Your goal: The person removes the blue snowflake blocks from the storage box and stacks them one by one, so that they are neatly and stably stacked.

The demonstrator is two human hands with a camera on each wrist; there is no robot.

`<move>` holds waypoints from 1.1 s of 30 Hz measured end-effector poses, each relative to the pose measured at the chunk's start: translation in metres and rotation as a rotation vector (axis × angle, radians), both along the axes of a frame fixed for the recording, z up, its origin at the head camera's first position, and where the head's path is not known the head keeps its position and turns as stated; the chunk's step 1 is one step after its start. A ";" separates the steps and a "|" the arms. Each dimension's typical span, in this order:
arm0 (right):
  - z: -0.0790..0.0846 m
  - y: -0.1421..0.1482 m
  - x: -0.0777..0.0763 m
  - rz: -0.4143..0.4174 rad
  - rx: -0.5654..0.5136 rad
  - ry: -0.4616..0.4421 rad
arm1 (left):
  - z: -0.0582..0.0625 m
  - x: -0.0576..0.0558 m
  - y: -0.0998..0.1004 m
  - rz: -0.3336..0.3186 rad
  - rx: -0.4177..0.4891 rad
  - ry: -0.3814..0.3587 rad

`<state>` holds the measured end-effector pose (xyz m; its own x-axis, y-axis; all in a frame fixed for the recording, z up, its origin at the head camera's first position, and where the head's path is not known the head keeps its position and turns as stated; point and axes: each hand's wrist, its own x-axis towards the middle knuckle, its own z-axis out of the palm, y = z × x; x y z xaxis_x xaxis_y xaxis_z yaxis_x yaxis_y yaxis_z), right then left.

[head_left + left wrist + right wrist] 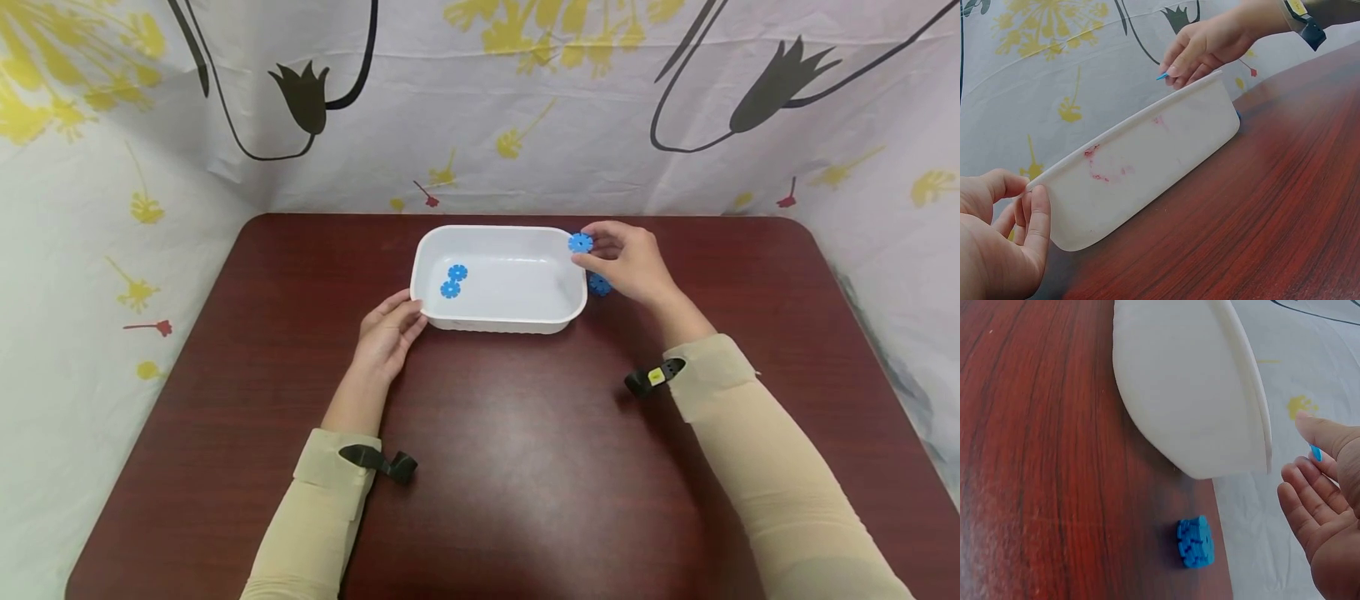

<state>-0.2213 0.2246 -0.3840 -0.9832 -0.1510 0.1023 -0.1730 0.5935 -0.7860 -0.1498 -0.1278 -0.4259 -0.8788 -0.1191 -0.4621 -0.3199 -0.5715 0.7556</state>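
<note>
A white rectangular tub (517, 321) stands near the far edge of the table. My left hand (387, 335) grips its left end, the thumb over the rim and fingers against the outer wall, as the left wrist view (1007, 228) also shows. Between thumb and fingertips, my right hand (628, 260) pinches a blue notched disc (581, 242) over the tub's right rim. Two more blue discs (453, 282) lie inside the tub toward its left side. Just outside the right end sits a small stack of blue discs (1195, 542) on the table, partly covered by my right hand in the head view.
The dark red wooden table (510, 467) extends toward me, its far edge close behind the tub. A pale cloth (480, 108) with yellow flowers and dark tulips hangs behind it. Black straps with small devices (654, 377) sit on both wrists.
</note>
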 end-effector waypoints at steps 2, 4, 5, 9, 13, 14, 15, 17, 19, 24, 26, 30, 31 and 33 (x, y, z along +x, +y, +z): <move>-0.001 0.003 0.001 -0.010 0.005 -0.008 | 0.001 0.000 0.000 0.000 -0.003 -0.002; -0.003 0.007 0.002 -0.019 0.013 -0.013 | 0.001 0.001 0.001 0.001 -0.005 -0.002; -0.004 0.008 0.002 -0.022 0.015 -0.012 | 0.001 0.001 0.001 0.002 -0.005 -0.002; -0.009 0.013 0.002 -0.032 0.007 -0.006 | 0.001 0.001 0.001 0.012 0.015 0.006; -0.015 0.018 0.002 -0.043 -0.006 0.006 | 0.001 0.000 0.001 0.014 0.025 0.009; -0.016 0.020 0.001 -0.046 -0.007 0.009 | 0.001 0.000 0.001 0.013 0.024 0.008; -0.018 0.021 0.001 -0.050 -0.003 0.010 | 0.001 0.000 0.001 0.014 0.019 0.008; -0.022 0.024 0.001 -0.055 0.008 0.011 | 0.001 0.001 0.001 0.012 0.013 0.006; -0.025 0.027 0.001 -0.059 0.020 0.010 | 0.001 0.000 0.001 0.009 0.014 0.004; -0.031 0.032 0.001 -0.062 0.040 0.003 | 0.001 0.000 0.001 0.008 0.019 0.001; -0.034 0.033 0.001 -0.059 0.042 0.000 | 0.001 0.000 0.001 0.012 0.020 0.003; -0.039 0.036 0.001 -0.053 0.055 -0.007 | 0.000 0.000 0.001 0.016 0.029 0.006; -0.040 0.037 0.001 -0.053 0.060 -0.010 | 0.000 0.000 0.001 0.016 0.033 0.007; -0.042 0.037 0.002 -0.049 0.064 -0.019 | 0.000 0.000 0.001 0.015 0.035 0.007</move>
